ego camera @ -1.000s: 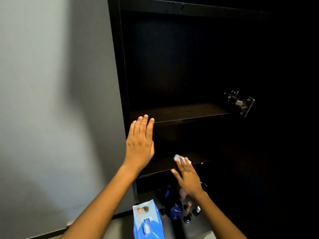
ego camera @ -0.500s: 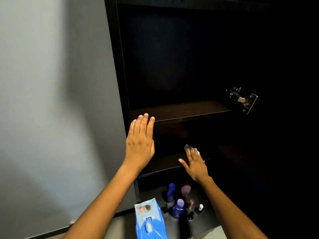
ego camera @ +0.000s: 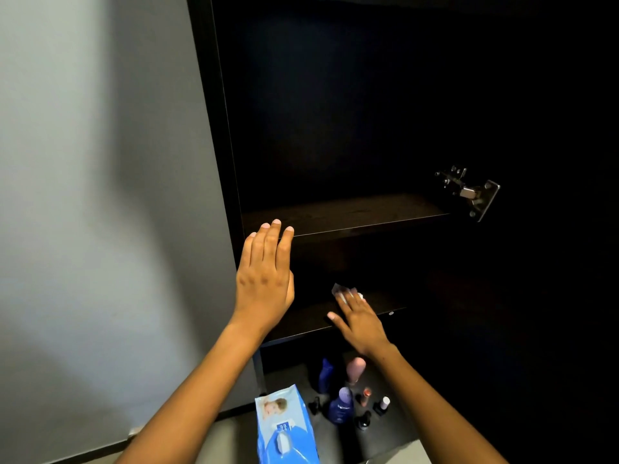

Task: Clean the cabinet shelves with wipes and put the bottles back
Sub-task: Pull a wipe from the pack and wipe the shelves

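Note:
A dark open cabinet fills the middle and right of the head view, with an upper shelf (ego camera: 351, 212) and a lower shelf (ego camera: 301, 316). My left hand (ego camera: 264, 276) lies flat, fingers straight, with its fingertips on the upper shelf's front edge at the left. My right hand (ego camera: 358, 319) presses a white wipe (ego camera: 338, 289) onto the lower shelf with straight fingers. Only a corner of the wipe shows past the fingertips. Several bottles (ego camera: 341, 403), blue, pink and small dark ones, stand on the surface below the shelves.
A blue pack of wipes (ego camera: 284, 426) stands at the bottom, left of the bottles. A metal door hinge (ego camera: 469, 192) sticks out at the cabinet's right side. A grey wall (ego camera: 100, 195) runs along the left.
My right hand has slid the wipe along the lower shelf, first to the right and deeper, then back to the left. My left hand has stayed on the upper shelf's edge.

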